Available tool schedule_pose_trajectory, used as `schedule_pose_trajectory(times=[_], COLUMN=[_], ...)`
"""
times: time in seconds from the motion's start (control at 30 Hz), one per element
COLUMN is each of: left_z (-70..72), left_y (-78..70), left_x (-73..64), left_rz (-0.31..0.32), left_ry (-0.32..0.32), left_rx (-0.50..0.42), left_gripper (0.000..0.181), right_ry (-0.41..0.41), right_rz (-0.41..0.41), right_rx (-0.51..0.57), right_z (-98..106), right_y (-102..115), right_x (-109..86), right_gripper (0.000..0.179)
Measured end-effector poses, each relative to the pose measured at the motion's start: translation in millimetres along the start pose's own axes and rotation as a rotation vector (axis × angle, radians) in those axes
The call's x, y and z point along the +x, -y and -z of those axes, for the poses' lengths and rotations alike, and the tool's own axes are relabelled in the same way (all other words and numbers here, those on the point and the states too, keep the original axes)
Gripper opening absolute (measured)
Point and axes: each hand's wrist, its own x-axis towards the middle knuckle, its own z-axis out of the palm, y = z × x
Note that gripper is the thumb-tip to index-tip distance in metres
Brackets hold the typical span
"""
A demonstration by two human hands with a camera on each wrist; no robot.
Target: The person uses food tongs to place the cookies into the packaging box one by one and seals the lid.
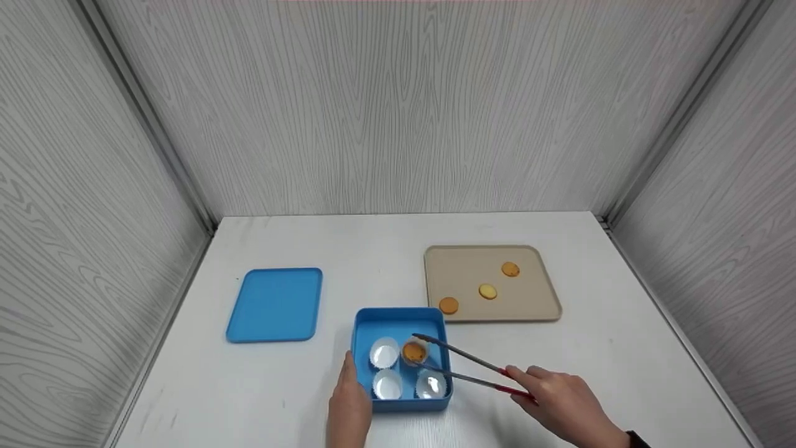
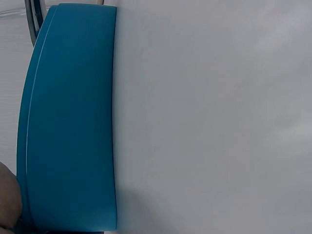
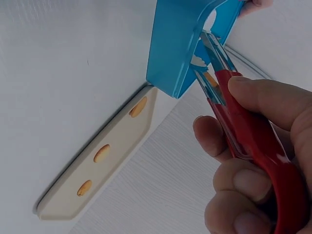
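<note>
A blue box holds several white paper cups, and one of them, at the right, has a brown cookie in it. My left hand rests against the box's left side; in the left wrist view the blue wall fills the left part. With my right hand I grip red-handled metal tongs. The tongs reach over the box's right wall, their tips spread on either side of the cup with the cookie. In the right wrist view my fingers wrap around the red handles.
Behind the box to the right lies a beige tray with three cookies apart from each other. A flat blue lid lies on the white table to the left. Wood-grained panels enclose the table at the back and sides.
</note>
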Motion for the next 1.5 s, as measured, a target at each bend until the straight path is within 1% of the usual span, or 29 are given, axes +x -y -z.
schedule_pose_trajectory(times=[0.13,0.3,0.4,0.5,0.6,0.7,0.77,0.93,1.0,1.07,1.17,1.23,1.37,1.5], left_z=[-0.6,-0.5,0.3,0.7,0.7,0.6,0.7,-0.2,-0.6,-0.8,-0.7,-0.6,-0.2,-0.4], left_y=[0.1,-1.2,-2.1,-1.9,-1.5,-1.5,-1.9,-2.2,-1.7,-1.1,-0.4,-0.5,-1.4,-2.0], left_x=[0.4,2.2,2.7,2.7,2.4,2.4,2.6,3.2,2.9,2.5,1.9,1.9,1.8,2.1], left_rz=[0.006,0.025,0.037,0.047,0.043,0.043,0.050,0.088,0.075,0.049,0.008,0.001,0.008,0.019], left_ry=[0.006,0.018,0.020,0.024,0.022,0.023,0.029,0.050,0.036,0.016,-0.012,-0.015,-0.011,-0.003], left_rx=[-0.009,-0.002,0.001,-0.007,-0.012,-0.013,-0.016,-0.021,-0.014,-0.007,0.003,0.003,0.005,0.014], left_gripper=[0.054,0.054,0.054,0.054,0.056,0.057,0.057,0.055,0.055,0.055,0.054,0.054,0.054,0.055], right_ry=[-0.056,-0.078,-0.106,-0.146,-0.203,-0.266,-0.301,-0.353,-0.374,-0.391,-0.399,-0.394,-0.370,-0.354], right_rz=[0.019,0.008,0.010,0.024,0.048,0.044,0.017,-0.078,-0.108,-0.135,-0.167,-0.194,-0.254,-0.282], right_rx=[-0.007,0.007,0.019,0.031,0.033,0.022,0.010,-0.007,-0.021,-0.028,-0.034,-0.027,-0.017,-0.002], right_z=[-2.2,-2.4,-1.5,0.2,2.2,4.5,5.9,7.7,7.6,7.0,5.8,4.9,3.1,0.5], right_y=[-1.3,-2.1,-2.7,-4.2,-8.0,-13.7,-18.4,-34.2,-41.4,-48.6,-59.1,-65.4,-76.1,-85.1], right_x=[-2.0,-4.0,-4.9,-5.8,-6.6,-6.8,-6.6,-5.6,-5.6,-6.0,-6.6,-6.7,-6.3,-6.0], right_gripper=[0.040,0.042,0.044,0.046,0.049,0.051,0.051,0.049,0.048,0.046,0.042,0.041,0.039,0.036])
